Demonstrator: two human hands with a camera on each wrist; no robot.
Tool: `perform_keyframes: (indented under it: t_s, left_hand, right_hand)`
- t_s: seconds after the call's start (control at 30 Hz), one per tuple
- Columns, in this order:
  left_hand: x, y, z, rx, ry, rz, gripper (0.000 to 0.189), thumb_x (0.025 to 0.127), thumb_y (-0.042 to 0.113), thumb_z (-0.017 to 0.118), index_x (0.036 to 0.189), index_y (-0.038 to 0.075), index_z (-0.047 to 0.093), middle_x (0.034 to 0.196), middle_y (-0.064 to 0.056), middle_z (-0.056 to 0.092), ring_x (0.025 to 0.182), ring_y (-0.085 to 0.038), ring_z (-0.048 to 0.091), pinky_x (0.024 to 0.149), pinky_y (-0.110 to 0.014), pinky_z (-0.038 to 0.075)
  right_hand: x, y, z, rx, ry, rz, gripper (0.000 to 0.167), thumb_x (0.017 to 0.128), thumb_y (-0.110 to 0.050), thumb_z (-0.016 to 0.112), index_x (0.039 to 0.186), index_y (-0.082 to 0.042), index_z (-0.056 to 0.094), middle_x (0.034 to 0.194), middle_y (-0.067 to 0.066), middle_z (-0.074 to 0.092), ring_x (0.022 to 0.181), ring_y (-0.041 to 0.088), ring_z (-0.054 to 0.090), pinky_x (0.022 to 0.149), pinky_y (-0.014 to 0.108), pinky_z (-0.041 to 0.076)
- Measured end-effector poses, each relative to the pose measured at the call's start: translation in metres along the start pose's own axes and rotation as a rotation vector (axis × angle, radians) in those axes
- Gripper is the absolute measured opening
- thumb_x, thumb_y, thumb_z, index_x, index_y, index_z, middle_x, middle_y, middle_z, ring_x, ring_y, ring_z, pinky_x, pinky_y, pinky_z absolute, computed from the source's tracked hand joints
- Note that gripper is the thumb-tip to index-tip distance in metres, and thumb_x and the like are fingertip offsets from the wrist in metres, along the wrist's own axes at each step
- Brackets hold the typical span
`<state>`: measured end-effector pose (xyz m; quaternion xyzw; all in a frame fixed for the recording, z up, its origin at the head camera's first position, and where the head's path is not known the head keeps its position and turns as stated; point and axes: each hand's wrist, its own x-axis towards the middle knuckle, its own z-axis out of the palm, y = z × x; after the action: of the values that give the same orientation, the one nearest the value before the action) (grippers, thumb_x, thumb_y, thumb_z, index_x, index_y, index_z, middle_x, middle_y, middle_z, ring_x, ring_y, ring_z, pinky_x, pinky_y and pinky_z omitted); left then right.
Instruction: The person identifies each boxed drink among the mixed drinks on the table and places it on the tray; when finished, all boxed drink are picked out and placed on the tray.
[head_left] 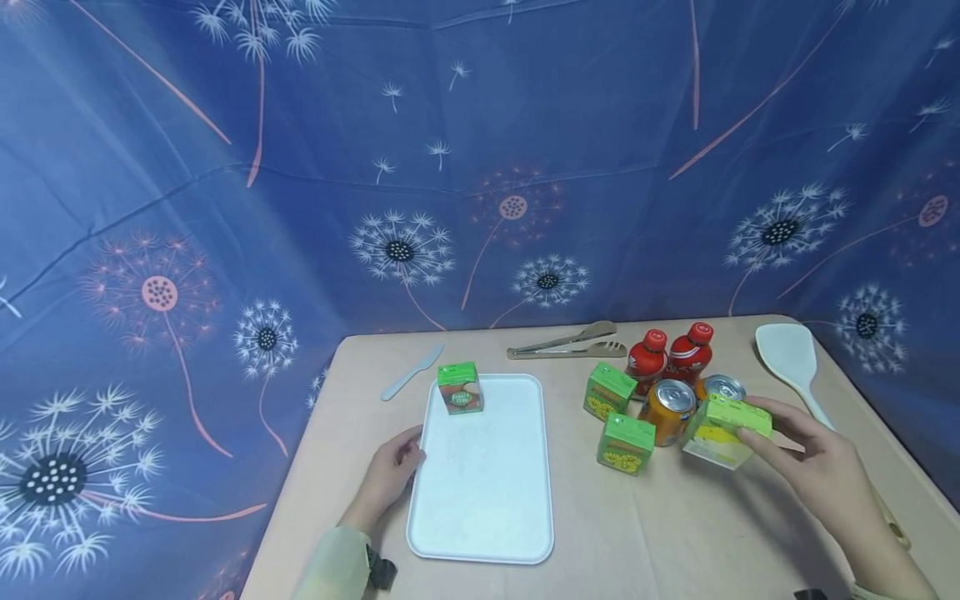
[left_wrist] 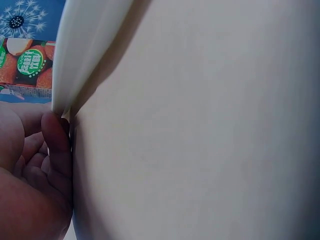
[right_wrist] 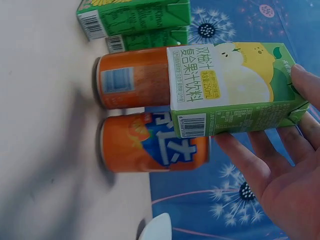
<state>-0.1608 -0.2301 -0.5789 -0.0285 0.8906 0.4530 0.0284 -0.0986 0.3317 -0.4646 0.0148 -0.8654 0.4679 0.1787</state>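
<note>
My right hand (head_left: 821,462) grips a light-green and yellow juice carton (head_left: 727,429), thumb on one side and fingers on the other. In the right wrist view, that carton (right_wrist: 230,90) overlaps two orange soda cans (right_wrist: 145,142) standing behind it. My left hand (head_left: 390,471) pinches the left rim of a white tray (head_left: 480,475); the left wrist view shows the fingertips (left_wrist: 56,132) right at the rim. On the tray's far left corner stands a green lychee juice carton (head_left: 461,388). Two green juice cartons (head_left: 626,444) stand to the right of the tray.
Two red bottles (head_left: 688,353) stand behind the cans (head_left: 670,411). Tongs (head_left: 567,343) lie at the table's back edge, and a light-blue knife (head_left: 412,372) lies left of the tray. A white spatula (head_left: 787,358) lies at right, its handle passing under my right arm.
</note>
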Motion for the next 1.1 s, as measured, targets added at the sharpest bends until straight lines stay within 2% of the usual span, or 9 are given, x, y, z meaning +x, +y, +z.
perform_keyframes:
  t_s: [0.17,0.4,0.67,0.83,1.0,1.1]
  left_hand:
    - [0.000,0.000,0.000,-0.002,0.002,-0.004,0.043,0.106,0.023,0.063,0.148,0.014,0.060,0.107,0.004,0.069,0.100,-0.016,0.060,0.091,-0.041,0.052]
    - [0.001,0.001,-0.001,-0.003,-0.001,-0.015,0.042,0.106,0.024,0.063,0.148,0.017,0.061,0.112,0.007,0.069,0.107,-0.015,0.059,0.100,-0.045,0.051]
    - [0.000,0.001,-0.002,-0.003,-0.018,-0.002,0.043,0.107,0.023,0.062,0.149,0.015,0.059,0.100,0.006,0.066,0.097,-0.015,0.059,0.089,-0.038,0.050]
    - [0.000,0.001,-0.002,-0.006,-0.018,-0.003,0.044,0.106,0.022,0.063,0.149,0.013,0.059,0.093,0.003,0.063,0.087,-0.015,0.057,0.079,-0.031,0.051]
    - [0.000,0.001,-0.002,-0.011,-0.020,-0.013,0.045,0.106,0.022,0.063,0.150,0.013,0.058,0.092,0.004,0.063,0.086,-0.015,0.057,0.079,-0.031,0.051]
    - [0.001,0.001,-0.002,-0.013,-0.026,-0.020,0.044,0.106,0.022,0.063,0.150,0.015,0.058,0.091,0.003,0.062,0.084,-0.016,0.057,0.078,-0.031,0.051]
  right_hand:
    - [0.004,-0.008,0.002,0.001,-0.005,-0.020,0.048,0.092,-0.005,0.081,0.137,-0.007,0.067,0.132,-0.011,0.063,0.109,-0.010,0.058,0.073,0.009,0.053]
    - [0.010,-0.022,0.005,0.013,-0.023,-0.040,0.047,0.093,-0.007,0.081,0.137,-0.006,0.066,0.131,-0.011,0.061,0.109,-0.006,0.059,0.076,0.008,0.053]
    - [0.016,-0.033,0.014,0.053,-0.043,-0.071,0.046,0.093,-0.002,0.079,0.138,-0.002,0.065,0.128,-0.012,0.062,0.109,-0.004,0.060,0.075,0.011,0.055]
    - [0.022,-0.039,0.021,0.079,-0.052,-0.111,0.046,0.091,0.004,0.078,0.135,-0.001,0.066,0.119,-0.008,0.066,0.097,0.003,0.062,0.072,0.014,0.056]
    - [0.025,-0.044,0.029,0.079,-0.040,-0.160,0.048,0.088,0.006,0.081,0.134,-0.002,0.068,0.116,-0.010,0.069,0.098,0.001,0.066,0.074,0.013,0.055]
    - [0.026,-0.048,0.035,0.064,-0.038,-0.160,0.048,0.089,0.003,0.082,0.134,-0.004,0.069,0.118,-0.012,0.069,0.101,-0.002,0.066,0.078,0.011,0.053]
